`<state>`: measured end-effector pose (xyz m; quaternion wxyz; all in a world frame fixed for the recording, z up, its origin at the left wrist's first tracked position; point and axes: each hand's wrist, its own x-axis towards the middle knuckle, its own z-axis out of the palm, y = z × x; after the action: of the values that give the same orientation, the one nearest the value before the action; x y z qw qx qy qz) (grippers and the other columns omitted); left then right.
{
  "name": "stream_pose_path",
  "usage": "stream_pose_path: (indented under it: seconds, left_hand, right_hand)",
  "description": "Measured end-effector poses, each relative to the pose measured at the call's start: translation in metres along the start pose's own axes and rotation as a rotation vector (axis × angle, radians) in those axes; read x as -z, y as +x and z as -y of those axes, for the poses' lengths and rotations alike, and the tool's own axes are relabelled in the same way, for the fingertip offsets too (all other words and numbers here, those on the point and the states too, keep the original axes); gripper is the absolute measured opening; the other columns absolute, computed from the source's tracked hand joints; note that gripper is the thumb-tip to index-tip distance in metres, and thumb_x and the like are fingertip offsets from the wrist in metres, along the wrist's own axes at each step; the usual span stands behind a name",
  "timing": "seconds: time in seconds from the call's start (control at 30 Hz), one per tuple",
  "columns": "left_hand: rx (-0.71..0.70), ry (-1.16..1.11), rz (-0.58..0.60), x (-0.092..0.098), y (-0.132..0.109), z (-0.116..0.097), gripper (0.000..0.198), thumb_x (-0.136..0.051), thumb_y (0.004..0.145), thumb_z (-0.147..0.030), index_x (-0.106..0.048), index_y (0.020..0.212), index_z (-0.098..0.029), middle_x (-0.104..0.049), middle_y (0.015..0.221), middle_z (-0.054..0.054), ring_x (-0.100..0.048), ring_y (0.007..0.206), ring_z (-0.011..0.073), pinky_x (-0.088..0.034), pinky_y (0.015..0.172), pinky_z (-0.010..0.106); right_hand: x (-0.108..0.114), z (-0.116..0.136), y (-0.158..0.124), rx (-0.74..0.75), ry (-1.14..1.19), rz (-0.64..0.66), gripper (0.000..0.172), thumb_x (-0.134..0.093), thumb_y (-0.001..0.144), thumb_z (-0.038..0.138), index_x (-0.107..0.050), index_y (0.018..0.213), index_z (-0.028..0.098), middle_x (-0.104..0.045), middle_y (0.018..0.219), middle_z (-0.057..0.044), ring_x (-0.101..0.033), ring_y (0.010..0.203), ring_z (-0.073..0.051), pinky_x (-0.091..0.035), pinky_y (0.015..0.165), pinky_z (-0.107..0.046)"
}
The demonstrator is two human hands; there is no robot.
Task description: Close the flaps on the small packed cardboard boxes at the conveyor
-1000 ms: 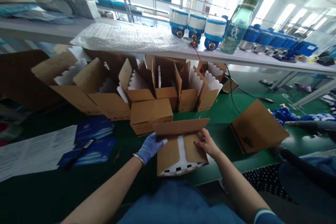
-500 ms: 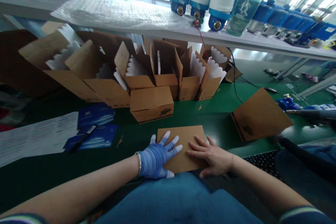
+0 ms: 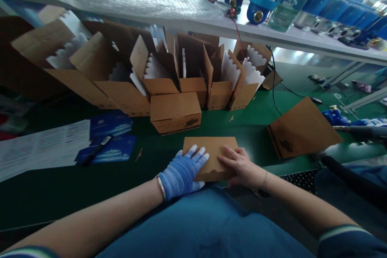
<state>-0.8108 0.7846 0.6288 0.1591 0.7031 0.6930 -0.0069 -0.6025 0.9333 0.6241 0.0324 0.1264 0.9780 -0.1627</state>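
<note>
A small closed cardboard box lies in front of my body, its near side with a small tab notch showing. My left hand, in a blue striped glove with white fingertips, grips its left end, fingers on the lid and thumb by the near edge. My bare right hand holds the right end, two fingers stretched over the lid and the others bent at the side. The right thumb is mostly hidden. Just behind stands another closed carton with a dark printed picture.
Open cartons with white foam inserts line the back of the green table. Blue booklets, a black marker and printed sheets lie left. A tilted carton is at right, beside a person's dark sleeve. A shelf overhangs.
My fingers have drawn closer together and moved toward the box's ends. The near side of the box now shows, where mostly the lid was seen before. The camera view has shifted slightly.
</note>
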Motion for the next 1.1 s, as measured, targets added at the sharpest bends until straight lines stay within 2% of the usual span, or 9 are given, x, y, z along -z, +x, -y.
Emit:
stream_pose_path:
  seconds: [0.1, 0.2, 0.33, 0.5, 0.63, 0.73, 0.9, 1.0, 1.1]
  left_hand:
    - [-0.001, -0.003, -0.062, 0.004, 0.006, 0.011, 0.064, -0.049, 0.079, -0.044, -0.032, 0.137, -0.024, -0.033, 0.141, 0.008, -0.029, 0.127, 0.0308, -0.03, 0.098, 0.052]
    - [-0.003, 0.041, -0.105, -0.003, 0.009, 0.018, 0.057, -0.043, 0.085, -0.047, -0.033, 0.137, -0.025, -0.034, 0.14, 0.009, -0.031, 0.126, 0.0298, -0.031, 0.098, 0.048]
    - [-0.005, 0.114, -0.217, -0.03, 0.007, 0.016, 0.053, -0.031, 0.089, -0.05, -0.035, 0.136, -0.025, -0.028, 0.143, 0.007, -0.022, 0.131, 0.0303, -0.018, 0.102, 0.057]
    - [0.017, 0.104, -0.299, -0.054, 0.008, 0.013, 0.054, -0.026, 0.089, -0.052, -0.039, 0.134, -0.024, -0.026, 0.144, 0.005, -0.017, 0.133, 0.0279, -0.003, 0.107, 0.056]
    - [-0.032, 0.093, -0.328, -0.06, 0.012, 0.019, 0.061, -0.03, 0.086, -0.059, -0.04, 0.133, -0.023, -0.028, 0.143, 0.008, -0.018, 0.133, 0.0296, 0.003, 0.106, 0.057]
    - [-0.082, 0.09, -0.32, -0.062, 0.014, 0.024, 0.071, -0.032, 0.08, -0.068, -0.038, 0.134, -0.023, -0.025, 0.144, 0.011, -0.015, 0.133, 0.0327, 0.006, 0.104, 0.059]
    - [-0.056, 0.08, -0.308, -0.062, 0.016, 0.021, 0.072, -0.031, 0.079, -0.069, -0.036, 0.136, -0.025, -0.022, 0.144, 0.009, -0.012, 0.134, 0.0324, 0.007, 0.104, 0.06]
    - [-0.023, 0.08, -0.313, -0.064, 0.021, 0.017, 0.069, -0.031, 0.08, -0.068, -0.038, 0.134, -0.026, -0.024, 0.144, 0.008, -0.015, 0.133, 0.0319, 0.007, 0.104, 0.061]
    - [0.019, 0.085, -0.333, -0.067, 0.026, 0.013, 0.066, -0.031, 0.081, -0.066, -0.042, 0.132, -0.025, -0.026, 0.143, 0.008, -0.017, 0.132, 0.0327, 0.008, 0.103, 0.062]
  right_hand:
    - [0.002, -0.003, 0.008, 0.005, -0.045, -0.132, 0.06, -0.063, 0.074, 0.037, -0.044, 0.13, 0.03, -0.043, 0.134, -0.004, -0.038, 0.1, -0.025, -0.038, 0.09, -0.042]
    - [-0.003, -0.004, 0.013, 0.019, -0.076, -0.198, 0.047, -0.055, 0.081, 0.035, -0.047, 0.128, 0.031, -0.046, 0.131, -0.003, -0.039, 0.096, -0.022, -0.039, 0.089, -0.039]
    - [-0.024, -0.005, 0.01, 0.014, -0.121, -0.204, 0.046, -0.049, 0.085, 0.032, -0.043, 0.131, 0.031, -0.04, 0.136, -0.006, -0.039, 0.099, -0.023, -0.04, 0.088, -0.04]
    - [-0.046, -0.015, 0.005, 0.033, -0.115, -0.244, 0.042, -0.042, 0.089, 0.029, -0.043, 0.131, 0.03, -0.034, 0.14, -0.008, -0.04, 0.107, -0.023, -0.038, 0.093, -0.042]
    - [-0.05, -0.032, 0.004, 0.155, -0.097, -0.245, 0.046, -0.045, 0.087, 0.025, -0.039, 0.132, 0.034, -0.034, 0.141, -0.003, -0.04, 0.115, -0.022, -0.038, 0.095, -0.044]
    - [-0.052, -0.047, 0.002, 0.229, -0.041, -0.317, 0.046, -0.048, 0.086, 0.025, -0.041, 0.131, 0.03, -0.04, 0.137, -0.003, -0.039, 0.121, -0.02, -0.04, 0.098, -0.041]
    - [-0.069, -0.062, -0.001, 0.175, 0.01, -0.457, 0.042, -0.043, 0.089, 0.02, -0.043, 0.13, 0.025, -0.043, 0.135, -0.005, -0.029, 0.132, -0.019, -0.032, 0.107, -0.046]
    - [-0.083, -0.061, -0.003, 0.171, 0.024, -0.494, 0.048, -0.04, 0.088, 0.015, -0.035, 0.135, 0.023, -0.036, 0.139, -0.007, -0.019, 0.135, -0.023, -0.026, 0.108, -0.052]
    - [-0.093, -0.058, -0.004, 0.154, 0.034, -0.497, 0.056, -0.041, 0.086, 0.011, -0.026, 0.139, 0.018, -0.029, 0.142, -0.011, -0.014, 0.136, -0.027, -0.03, 0.106, -0.052]
